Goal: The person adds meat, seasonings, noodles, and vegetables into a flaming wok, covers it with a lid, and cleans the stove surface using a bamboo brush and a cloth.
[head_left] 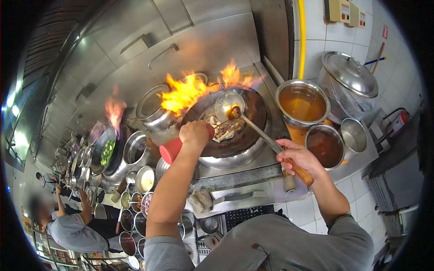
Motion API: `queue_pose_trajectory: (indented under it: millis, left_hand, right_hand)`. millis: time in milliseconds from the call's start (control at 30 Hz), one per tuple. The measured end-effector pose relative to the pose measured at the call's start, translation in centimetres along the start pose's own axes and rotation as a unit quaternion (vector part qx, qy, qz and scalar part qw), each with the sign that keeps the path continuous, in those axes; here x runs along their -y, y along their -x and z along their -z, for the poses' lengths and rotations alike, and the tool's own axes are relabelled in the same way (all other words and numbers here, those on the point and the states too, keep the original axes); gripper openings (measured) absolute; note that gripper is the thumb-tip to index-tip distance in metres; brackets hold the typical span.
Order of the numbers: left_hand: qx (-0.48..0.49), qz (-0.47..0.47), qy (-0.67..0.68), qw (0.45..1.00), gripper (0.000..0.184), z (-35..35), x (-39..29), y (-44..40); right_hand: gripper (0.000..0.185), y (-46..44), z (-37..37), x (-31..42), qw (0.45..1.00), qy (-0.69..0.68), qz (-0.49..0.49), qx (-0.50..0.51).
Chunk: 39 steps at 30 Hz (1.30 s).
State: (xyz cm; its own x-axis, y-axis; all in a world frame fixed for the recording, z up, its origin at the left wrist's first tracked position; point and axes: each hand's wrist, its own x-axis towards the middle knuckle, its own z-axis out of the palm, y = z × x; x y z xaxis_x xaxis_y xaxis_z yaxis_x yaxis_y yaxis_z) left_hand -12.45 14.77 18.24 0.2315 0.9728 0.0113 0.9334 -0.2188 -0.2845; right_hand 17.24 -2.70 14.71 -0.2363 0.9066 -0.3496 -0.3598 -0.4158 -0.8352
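My left hand (194,135) is closed around a red squeeze bottle (172,151), tipped so that its nozzle points at the ladle. My right hand (299,159) grips the wooden handle of a metal ladle (223,103), and its bowl hangs over the wok. Dark liquid lies in the ladle's bowl, close to the bottle's nozzle. Beneath it, sliced pieces of food (226,130) sit in the large dark wok (253,118) on the burner. Tall flames (184,94) rise along the wok's far left rim.
To the right stand a steel bowl of amber liquid (302,105), a pot of brown liquid (324,147) and a lidded pot (350,77). A second wok (97,153) holds green vegetables at left, near another person (79,232). A folded cloth (200,200) lies at the stove's front.
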Motion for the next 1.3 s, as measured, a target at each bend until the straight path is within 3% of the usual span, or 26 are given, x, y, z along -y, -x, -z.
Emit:
queue_pose_trajectory:
  millis: [333, 467, 533, 633, 733, 767, 867, 900, 967, 1000, 1033, 1067, 1200, 1300]
  left_hand:
    - [-0.003, 0.02, 0.004, 1.0, 0.026, -0.7, -0.6, -0.7]
    - [0.009, 0.069, 0.057, 0.996, 0.027, -1.6, 0.2, -0.4]
    - [0.015, 0.099, 0.09, 0.991, 0.033, -1.6, 1.0, 0.5]
    - [-0.065, 0.148, 0.227, 0.96, 0.052, -2.6, 2.9, 3.1]
    - [-0.18, 0.18, 0.404, 0.879, 0.066, -3.9, 5.2, 6.2]
    - [-0.231, 0.165, 0.455, 0.844, 0.066, -4.8, 6.4, 7.5]
    - [-0.292, 0.223, 0.482, 0.796, 0.062, -4.0, 9.7, 14.2]
    - [-0.323, 0.24, 0.473, 0.784, 0.06, -3.5, 10.9, 16.9]
    - [-0.349, 0.302, 0.447, 0.766, 0.062, -4.1, 13.4, 23.0]
    - [-0.369, 0.336, 0.436, 0.749, 0.064, -5.4, 14.6, 26.1]
    - [-0.376, 0.377, 0.399, 0.747, 0.065, -6.6, 15.5, 29.0]
    - [-0.381, 0.418, 0.359, 0.742, 0.067, -7.9, 16.3, 31.9]
    - [-0.435, 0.506, 0.254, 0.7, 0.071, -13.5, 16.9, 39.1]
    - [-0.469, 0.547, 0.251, 0.647, 0.073, -17.0, 16.9, 41.8]
  right_hand:
    - [0.046, -2.3, 3.0, 0.4, 1.0, -0.005, -0.004, 0.026]
    - [0.045, -3.5, 3.0, 1.7, 0.999, 0.03, -0.019, 0.032]
    - [0.046, -4.5, 2.8, 2.2, 0.998, 0.054, -0.029, 0.033]
    - [0.049, -6.3, 2.3, 3.0, 0.985, 0.166, -0.041, 0.032]
    - [0.057, -8.7, 3.1, 2.0, 0.892, 0.452, 0.007, 0.011]
    - [0.062, -9.1, 3.9, 0.9, 0.786, 0.602, 0.137, -0.006]
    - [0.062, -8.5, 3.5, -0.7, 0.734, 0.651, 0.177, -0.077]
    - [0.061, -9.4, 5.1, -2.0, 0.742, 0.617, 0.256, -0.055]
    - [0.059, -6.6, 3.2, -0.2, 0.918, 0.383, 0.098, -0.008]
    - [0.058, -4.9, 1.6, 0.8, 0.968, 0.252, 0.0, 0.02]
    - [0.056, -3.3, 0.0, 0.9, 0.986, 0.156, -0.007, 0.059]
    - [0.055, -1.7, -1.4, 0.6, 0.994, 0.058, -0.019, 0.094]
    - [0.055, 2.0, -6.3, -3.7, 0.967, -0.033, -0.155, 0.2]
    - [0.058, 4.5, -11.9, -7.1, 0.944, 0.046, -0.212, 0.247]
